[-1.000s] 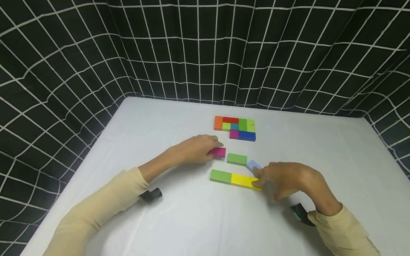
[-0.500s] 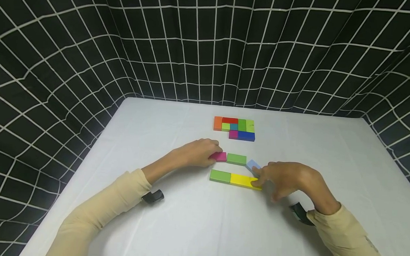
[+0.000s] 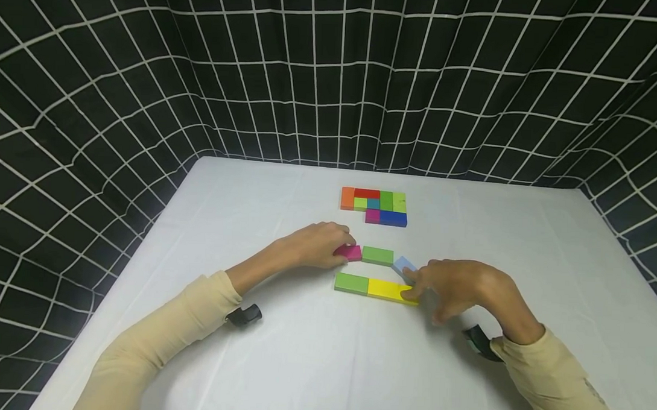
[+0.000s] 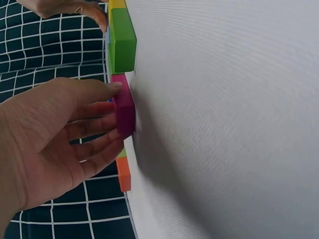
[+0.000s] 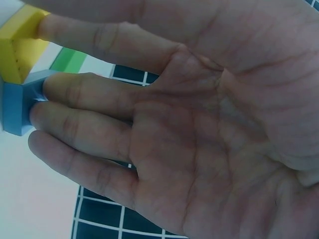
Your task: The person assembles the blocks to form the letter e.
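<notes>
My left hand grips a magenta block between thumb and fingers; the left wrist view shows the thumb on its near end and fingers along its side. The block lies flat, its right end at a green block. My right hand has its fingers extended, fingertips touching a light blue block and a yellow block. In the right wrist view the fingers look fairly straight against the blue block and yellow block. The light blue block sits angled, partly hidden.
A second green block joins the yellow block's left end in the nearer row. Farther back lies a flat cluster of colored blocks, with an orange block and a dark blue block. Black gridded curtain surrounds the white table.
My left hand has drawn the magenta block slightly toward me and right, up to the green block. It is still over the last half second. My right hand stays in place.
</notes>
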`<state>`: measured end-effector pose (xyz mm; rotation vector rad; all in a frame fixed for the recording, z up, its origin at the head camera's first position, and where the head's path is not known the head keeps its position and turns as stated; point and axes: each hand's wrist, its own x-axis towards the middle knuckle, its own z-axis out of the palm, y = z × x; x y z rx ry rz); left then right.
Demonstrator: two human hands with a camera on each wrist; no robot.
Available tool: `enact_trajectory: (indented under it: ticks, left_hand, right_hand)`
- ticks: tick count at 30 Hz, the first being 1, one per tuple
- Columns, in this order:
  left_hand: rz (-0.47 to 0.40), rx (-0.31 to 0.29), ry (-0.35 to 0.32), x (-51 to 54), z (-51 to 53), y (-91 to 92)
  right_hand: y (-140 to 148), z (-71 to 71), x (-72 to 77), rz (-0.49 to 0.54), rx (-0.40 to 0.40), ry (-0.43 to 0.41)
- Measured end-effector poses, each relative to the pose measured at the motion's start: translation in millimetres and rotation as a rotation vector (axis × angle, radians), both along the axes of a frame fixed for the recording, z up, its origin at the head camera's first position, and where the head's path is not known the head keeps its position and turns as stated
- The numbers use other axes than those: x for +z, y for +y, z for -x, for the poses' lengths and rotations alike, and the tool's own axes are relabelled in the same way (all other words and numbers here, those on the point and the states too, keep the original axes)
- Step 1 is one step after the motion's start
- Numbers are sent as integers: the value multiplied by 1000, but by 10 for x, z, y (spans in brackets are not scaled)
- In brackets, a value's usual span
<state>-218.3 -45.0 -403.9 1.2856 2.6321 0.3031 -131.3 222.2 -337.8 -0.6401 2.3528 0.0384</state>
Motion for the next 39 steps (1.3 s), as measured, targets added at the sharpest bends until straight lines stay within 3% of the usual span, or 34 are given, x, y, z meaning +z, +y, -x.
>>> enact_trajectory:
  ticks: [25,29,34,36,39]
  left_hand:
    - [11,10,-25,73,37,70]
    - [0,21,-19,172,132,154]
    - [-51,-55,-32,322,358,422]
    - [-48,-94,-42,316,443,565]
    - [-3,-106,-60,260,516,752]
  right_hand:
    - [9,4,-4,10,-3,18]
    - [11,9,4,8,-1,20]
    - [31,7,21,4,11,22]
    - [37,8,22,7,20,23]
    - [36,7,20,16,33,29]
